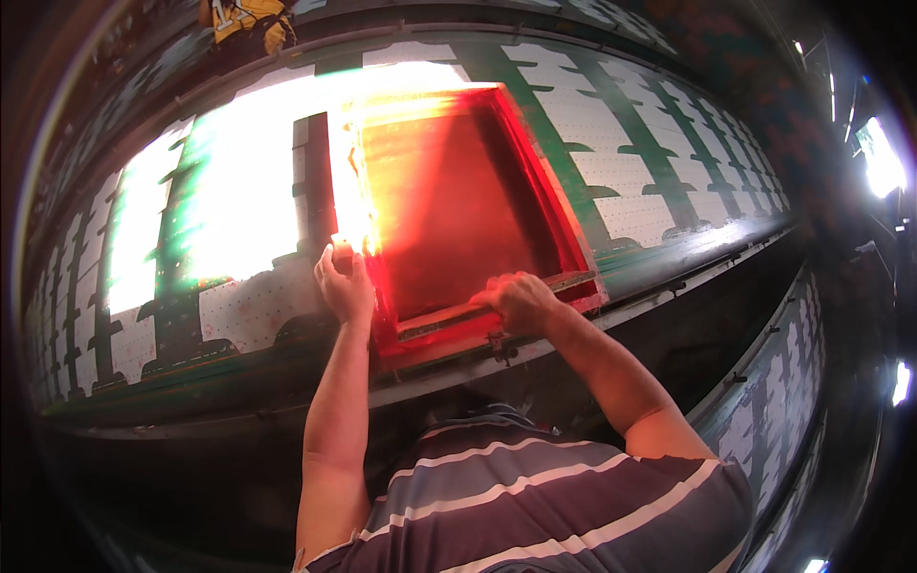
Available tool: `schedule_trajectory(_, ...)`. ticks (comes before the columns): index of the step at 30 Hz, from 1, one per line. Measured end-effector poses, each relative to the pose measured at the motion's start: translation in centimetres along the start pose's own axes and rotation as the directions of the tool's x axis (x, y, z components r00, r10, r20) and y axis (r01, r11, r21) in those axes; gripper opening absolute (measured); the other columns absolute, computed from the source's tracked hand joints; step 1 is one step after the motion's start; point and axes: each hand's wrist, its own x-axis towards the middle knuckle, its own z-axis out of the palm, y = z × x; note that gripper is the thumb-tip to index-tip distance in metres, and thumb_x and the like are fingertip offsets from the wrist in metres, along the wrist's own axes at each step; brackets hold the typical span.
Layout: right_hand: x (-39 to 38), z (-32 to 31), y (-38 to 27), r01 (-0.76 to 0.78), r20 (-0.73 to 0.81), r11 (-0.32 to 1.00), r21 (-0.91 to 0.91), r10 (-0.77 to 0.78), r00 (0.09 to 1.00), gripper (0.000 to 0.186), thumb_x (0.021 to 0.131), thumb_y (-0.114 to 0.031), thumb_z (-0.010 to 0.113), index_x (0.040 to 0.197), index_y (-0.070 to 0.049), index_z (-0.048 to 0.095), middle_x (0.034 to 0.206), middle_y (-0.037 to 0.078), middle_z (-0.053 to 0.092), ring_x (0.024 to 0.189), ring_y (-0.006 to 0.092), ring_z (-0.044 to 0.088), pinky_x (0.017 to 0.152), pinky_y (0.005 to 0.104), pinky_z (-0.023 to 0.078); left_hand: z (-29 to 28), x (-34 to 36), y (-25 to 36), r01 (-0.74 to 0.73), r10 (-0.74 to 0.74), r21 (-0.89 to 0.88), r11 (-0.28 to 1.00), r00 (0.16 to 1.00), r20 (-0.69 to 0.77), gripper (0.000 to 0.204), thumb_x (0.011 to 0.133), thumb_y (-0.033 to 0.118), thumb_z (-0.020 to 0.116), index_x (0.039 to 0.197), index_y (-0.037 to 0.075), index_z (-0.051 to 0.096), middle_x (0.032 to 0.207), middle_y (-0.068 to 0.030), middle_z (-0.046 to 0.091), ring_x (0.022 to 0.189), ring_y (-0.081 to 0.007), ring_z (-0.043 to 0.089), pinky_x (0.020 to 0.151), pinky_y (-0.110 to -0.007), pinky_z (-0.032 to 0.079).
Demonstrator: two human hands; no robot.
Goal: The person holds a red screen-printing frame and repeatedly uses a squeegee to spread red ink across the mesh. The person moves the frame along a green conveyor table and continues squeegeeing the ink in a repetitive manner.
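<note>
A red screen frame (pixel 580 250) with a red-coated mesh (pixel 447 201) lies on the long table. My left hand (pixel 344 282) has its fingers closed on the frame's left edge, low down, where glare washes out detail. My right hand (pixel 519 302) grips a long squeegee bar (pixel 571 283) lying across the near end of the screen, inside the frame. White perforated panels (pixel 611 220) with dark green gaps run along the table on both sides of the frame, very bright on the left.
A metal rail (pixel 688 275) with small clamps runs along the near edge. Another sloped board of white panels (pixel 755 411) sits lower right, behind my body. A yellow-and-black garment (pixel 248 24) shows beyond the far edge, with more rows of boards. Bright lights are at the right.
</note>
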Motion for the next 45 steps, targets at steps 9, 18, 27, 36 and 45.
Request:
schedule_trajectory(9, -4.4, 1.8, -1.2, 0.084, -0.051, 0.995, 0.045, -0.082, 0.995, 0.064, 0.086, -0.051, 0.089, 0.139, -0.018, 0.075, 0.133, 0.009, 0.068, 0.127, 0.0332, 0.063, 0.109, 0.0532, 0.052, 0.5, 0.7, 0.2, 0.204, -0.197, 0.2, 0.958, 0.979, -0.054, 0.051, 0.085, 0.034, 0.088, 0.13, 0.012, 0.075, 0.119, -0.0163, 0.081, 0.115, -0.0385, 0.077, 0.101, -0.052, 0.06)
schedule_trajectory(18, -9.7, 1.5, 5.4, 0.277, -0.249, 0.885, 0.374, -0.192, 0.949, 0.059, 0.092, -0.044, 0.087, 0.141, -0.014, 0.073, 0.144, 0.014, 0.069, 0.135, 0.037, 0.064, 0.113, 0.0533, 0.051, -0.3, 0.9, 0.4, 0.22, -0.22, 0.237, 0.946, 0.975, -0.025, 0.043, 0.085, 0.032, 0.087, 0.118, 0.006, 0.081, 0.112, -0.0174, 0.083, 0.109, -0.0369, 0.079, 0.097, -0.05, 0.061)
schedule_trajectory(27, -12.7, 2.3, 18.1, -0.133, -0.485, 0.823, 0.552, 0.447, 0.752, 0.054, 0.092, -0.011, 0.083, 0.145, -0.007, 0.07, 0.153, 0.022, 0.062, 0.144, 0.0416, 0.057, 0.122, 0.0508, 0.047, -0.1, 1.0, -0.3, 0.22, -0.217, 0.179, 0.959, 0.975, -0.037, 0.036, 0.084, 0.029, 0.088, 0.106, 0.001, 0.082, 0.103, -0.0177, 0.083, 0.101, -0.033, 0.08, 0.092, -0.047, 0.06)
schedule_trajectory(36, -9.7, 4.3, 22.4, -0.22, -0.092, 0.374, 0.901, 0.659, 0.746, 0.052, 0.095, -0.016, 0.084, 0.143, -0.003, 0.071, 0.137, 0.022, 0.07, 0.127, 0.0339, 0.07, 0.111, 0.0408, 0.055, -0.5, 1.0, 0.3, 0.229, -0.228, 0.166, 0.959, 0.973, -0.027, 0.025, 0.086, 0.022, 0.086, 0.098, 0.001, 0.08, 0.095, -0.0121, 0.081, 0.091, -0.0256, 0.077, 0.086, -0.043, 0.059)
schedule_trajectory(45, -8.0, 0.2, 20.0, -0.402, -0.078, 0.492, 0.772, 0.701, 0.709, 0.039, 0.095, -0.016, 0.083, 0.134, -0.009, 0.078, 0.13, 0.018, 0.07, 0.123, 0.0307, 0.069, 0.107, 0.0398, 0.055, -0.2, 0.7, -0.2, 0.317, -0.317, 0.005, 0.948, 0.948, 0.025, 0.016, 0.09, 0.013, 0.084, 0.099, 0.002, 0.077, 0.094, -0.0042, 0.077, 0.086, -0.0145, 0.07, 0.081, -0.035, 0.056)
